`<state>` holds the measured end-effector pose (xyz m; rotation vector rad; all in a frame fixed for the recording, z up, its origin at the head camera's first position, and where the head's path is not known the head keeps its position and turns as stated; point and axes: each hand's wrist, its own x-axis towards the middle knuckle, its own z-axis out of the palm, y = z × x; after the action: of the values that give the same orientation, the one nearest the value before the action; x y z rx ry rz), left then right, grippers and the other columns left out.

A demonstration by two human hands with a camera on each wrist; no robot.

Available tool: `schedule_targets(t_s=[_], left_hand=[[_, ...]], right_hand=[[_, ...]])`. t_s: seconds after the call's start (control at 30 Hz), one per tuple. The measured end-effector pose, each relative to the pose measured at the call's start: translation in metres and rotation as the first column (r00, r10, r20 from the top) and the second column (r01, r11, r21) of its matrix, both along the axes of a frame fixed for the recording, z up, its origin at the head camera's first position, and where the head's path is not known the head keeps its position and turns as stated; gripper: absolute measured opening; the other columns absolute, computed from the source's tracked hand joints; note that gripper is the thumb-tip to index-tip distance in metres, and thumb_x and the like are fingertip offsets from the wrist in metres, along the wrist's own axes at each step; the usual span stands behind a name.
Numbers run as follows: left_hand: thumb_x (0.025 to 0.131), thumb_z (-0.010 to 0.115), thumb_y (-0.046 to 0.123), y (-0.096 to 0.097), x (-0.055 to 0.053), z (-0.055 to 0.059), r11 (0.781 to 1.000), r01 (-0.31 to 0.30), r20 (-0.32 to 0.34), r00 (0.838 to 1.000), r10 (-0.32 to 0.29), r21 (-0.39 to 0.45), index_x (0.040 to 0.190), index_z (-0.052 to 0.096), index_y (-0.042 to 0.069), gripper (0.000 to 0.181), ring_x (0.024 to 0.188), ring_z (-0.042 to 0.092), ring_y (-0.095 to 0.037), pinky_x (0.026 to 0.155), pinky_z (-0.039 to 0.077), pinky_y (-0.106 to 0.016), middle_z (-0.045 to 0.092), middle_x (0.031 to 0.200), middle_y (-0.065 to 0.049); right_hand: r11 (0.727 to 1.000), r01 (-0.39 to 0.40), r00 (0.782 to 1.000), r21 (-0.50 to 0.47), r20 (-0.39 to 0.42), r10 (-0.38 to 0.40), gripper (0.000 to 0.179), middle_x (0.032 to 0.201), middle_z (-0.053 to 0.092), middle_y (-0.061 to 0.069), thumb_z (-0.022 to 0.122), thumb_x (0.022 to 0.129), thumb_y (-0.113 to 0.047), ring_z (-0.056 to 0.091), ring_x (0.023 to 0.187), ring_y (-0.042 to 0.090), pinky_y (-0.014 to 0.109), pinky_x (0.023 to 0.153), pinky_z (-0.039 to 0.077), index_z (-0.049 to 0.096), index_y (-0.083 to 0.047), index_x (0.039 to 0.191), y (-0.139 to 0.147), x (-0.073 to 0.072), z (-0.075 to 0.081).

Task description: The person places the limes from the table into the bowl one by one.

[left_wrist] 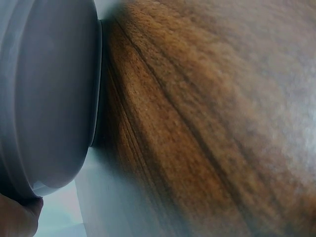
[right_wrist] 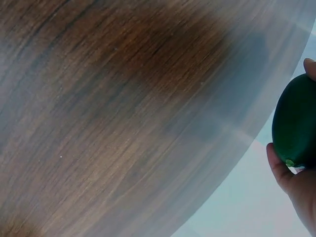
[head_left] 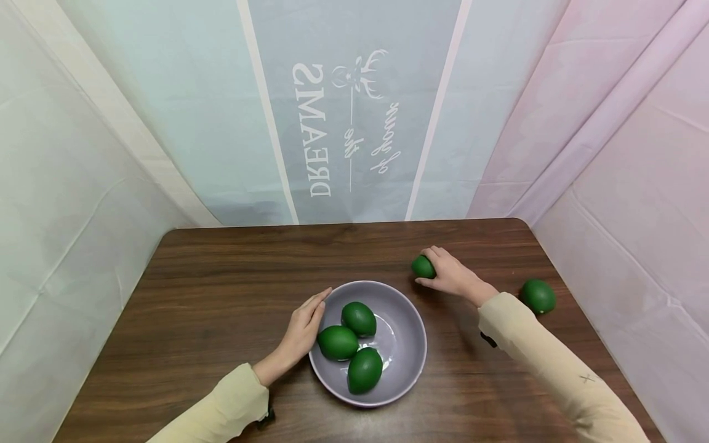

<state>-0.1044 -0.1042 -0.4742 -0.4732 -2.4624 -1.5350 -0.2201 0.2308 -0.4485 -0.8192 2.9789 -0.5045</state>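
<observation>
Okay, pick-up step by the look of it: right hand (head_left: 451, 274) gripped a lime (head_left: 423, 267) beyond and right of the bowl (head_left: 408, 335); left hand (head_left: 302, 327), well apart, lay straight-fingered against its rim. Three limes (head_left: 338, 343) sat inside. Next move likely called for a steady lift.

My left sleeve (head_left: 221, 406) and right sleeve (head_left: 548, 357) are long, loose and pale cream, the left looking a little yellower. The cloth is plain and softly creased, and both cuffs end at the wrist. A small, dark, cross-shaped mark (head_left: 587, 378) shows on the right forearm. Something black peeks out beneath each cuff, too little showing to tell what. My hands (head_left: 301, 326) are bare.
</observation>
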Motion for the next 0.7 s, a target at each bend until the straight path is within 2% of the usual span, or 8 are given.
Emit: schedule_targets(t_s=[0.33,0.43,0.57,0.67,0.7], left_hand=[[0.096,0.044,0.008,0.000,0.000,-0.001,1.000,0.004,-0.010,1.000,-0.003,0.008,0.125,0.053,0.000,0.032,0.117,0.050,-0.023,0.096,0.039,-0.040,0.056,0.124,-0.012],[0.095,0.043,0.003,0.003,0.006,0.015,1.000,-0.003,0.007,1.000,0.003,0.018,0.124,0.053,-0.002,0.031,0.116,0.050,-0.026,0.096,0.039,-0.042,0.056,0.123,-0.016],[0.095,0.044,0.001,0.004,0.006,0.015,1.000,-0.006,0.020,1.000,0.006,0.024,0.124,0.053,-0.003,0.031,0.116,0.050,-0.027,0.096,0.038,-0.043,0.056,0.123,-0.017],[0.096,0.044,0.007,0.000,0.000,-0.001,1.000,0.001,0.007,1.000,-0.001,0.023,0.125,0.053,0.000,0.032,0.117,0.050,-0.022,0.097,0.038,-0.041,0.056,0.124,-0.012],[0.096,0.044,0.007,0.000,0.000,-0.002,1.000,0.001,0.006,1.000,-0.001,0.020,0.126,0.053,0.001,0.032,0.117,0.050,-0.022,0.097,0.038,-0.040,0.056,0.124,-0.011]], right_hand=[[0.997,-0.071,0.997,-0.021,-0.030,0.070,0.061,0.107,0.050,0.016,0.073,0.075,-0.032,0.050,0.092,0.027,0.040,0.072,0.048,0.049,0.003,0.119,-0.007,0.010,0.008],[0.996,-0.086,0.996,-0.027,-0.036,0.085,0.060,0.106,0.050,0.015,0.073,0.075,-0.032,0.050,0.090,0.026,0.039,0.071,0.048,0.049,0.003,0.119,-0.009,0.013,0.009],[0.993,-0.112,0.992,-0.034,-0.061,0.110,0.060,0.104,0.050,0.013,0.074,0.074,-0.031,0.050,0.089,0.025,0.037,0.070,0.048,0.050,0.002,0.118,-0.011,0.016,0.009],[0.990,-0.132,0.988,-0.039,-0.084,0.129,0.060,0.104,0.050,0.013,0.075,0.074,-0.030,0.050,0.088,0.024,0.037,0.069,0.048,0.050,0.003,0.117,-0.011,0.018,0.010],[0.990,-0.137,0.987,-0.041,-0.089,0.133,0.059,0.104,0.050,0.013,0.075,0.074,-0.030,0.051,0.088,0.024,0.037,0.069,0.048,0.050,0.002,0.117,-0.011,0.018,0.010]])
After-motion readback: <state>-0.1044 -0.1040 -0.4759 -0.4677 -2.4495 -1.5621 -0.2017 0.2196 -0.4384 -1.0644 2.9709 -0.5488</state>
